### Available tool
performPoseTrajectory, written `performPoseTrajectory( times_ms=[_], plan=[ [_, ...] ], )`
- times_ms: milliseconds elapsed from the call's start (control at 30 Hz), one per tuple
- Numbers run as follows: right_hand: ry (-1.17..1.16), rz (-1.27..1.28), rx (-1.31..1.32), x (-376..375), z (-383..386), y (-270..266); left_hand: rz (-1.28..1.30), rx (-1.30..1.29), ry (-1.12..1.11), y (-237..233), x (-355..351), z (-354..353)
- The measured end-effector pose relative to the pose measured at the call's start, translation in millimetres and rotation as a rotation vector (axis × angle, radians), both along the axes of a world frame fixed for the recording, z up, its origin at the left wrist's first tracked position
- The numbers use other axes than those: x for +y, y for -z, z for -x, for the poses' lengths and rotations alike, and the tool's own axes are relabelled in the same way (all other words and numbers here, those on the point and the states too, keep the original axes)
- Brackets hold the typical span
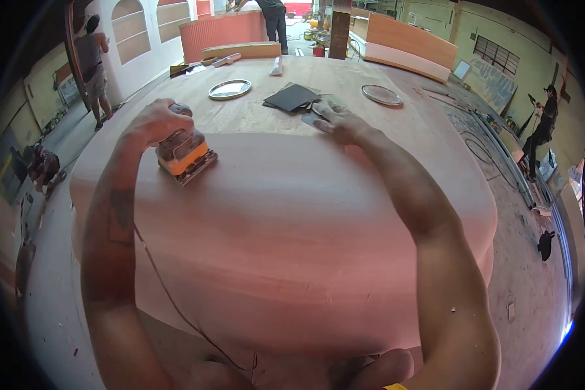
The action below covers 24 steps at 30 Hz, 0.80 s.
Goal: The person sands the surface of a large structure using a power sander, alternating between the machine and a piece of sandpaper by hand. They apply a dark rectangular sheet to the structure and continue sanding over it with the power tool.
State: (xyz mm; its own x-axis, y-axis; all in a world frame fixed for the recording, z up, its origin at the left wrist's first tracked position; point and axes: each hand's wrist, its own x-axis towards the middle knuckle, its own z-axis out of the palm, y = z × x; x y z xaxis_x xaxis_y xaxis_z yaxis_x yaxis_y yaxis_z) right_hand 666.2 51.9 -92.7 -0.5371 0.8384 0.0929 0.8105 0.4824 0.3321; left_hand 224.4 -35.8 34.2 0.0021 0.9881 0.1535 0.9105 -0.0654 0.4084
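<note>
The orange sander [183, 155] sits on the big wooden top [286, 208]. Your left hand [153, 123] is wrapped tight over the sander, with your arm stretched out long. To the right of the sander, your right hand [340, 122] reaches out, fingers on a small grey sheet [312, 119]; I cannot tell if they pinch it. Dark sandpaper [291, 97] lies behind that.

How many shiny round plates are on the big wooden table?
2. One plate lies beyond the left hand gripping the sander; the other lies beyond the right hand. None seems hidden.
</note>
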Motion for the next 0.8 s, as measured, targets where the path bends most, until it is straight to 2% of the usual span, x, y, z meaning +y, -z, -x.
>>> performPoseTrajectory(
  times_ms=[100,233,333,433,500,600,667,733,800],
  plan=[
    [0.244,0.071,0.431,-82.2,-29.0,-30.6,0.029,0.012,0.027,-1.2,22.9,-22.0],
    [0.33,0.15,0.318,-169.4,-121.8,-36.9,0.063,0.039,0.142,-1.8,30.7,-99.5],
    [0.599,0.119,0.334,-233.4,-179.8,-29.5,-0.044,0.117,0.272,1.0,23.4,-168.3],
    [0.684,-0.009,0.411,-276.9,-227.4,-16.4,0.014,0.046,0.379,0.7,11.2,-240.3],
    [0.709,-0.095,0.543,-291.2,-251.3,-7.7,0.045,0.007,0.465,-1.5,-6.0,-283.3],
    [0.777,-0.295,0.828,-303.2,-270.5,-0.8,-0.011,0.106,0.551,-1.6,-28.1,-347.8],
    [0.828,-0.414,0.913,-306.2,-271.8,-0.4,-0.008,0.098,0.611,-4.4,-50.4,-390.2],
    [0.866,-0.487,0.872,-306.8,-268.2,0.4,0.017,0.113,0.685,-4.5,-64.1,-428.7],
    [0.919,-0.447,0.851,-306.7,-272.2,0.9,0.026,0.087,0.732,1.5,-74.7,-464.2]
  ],
)
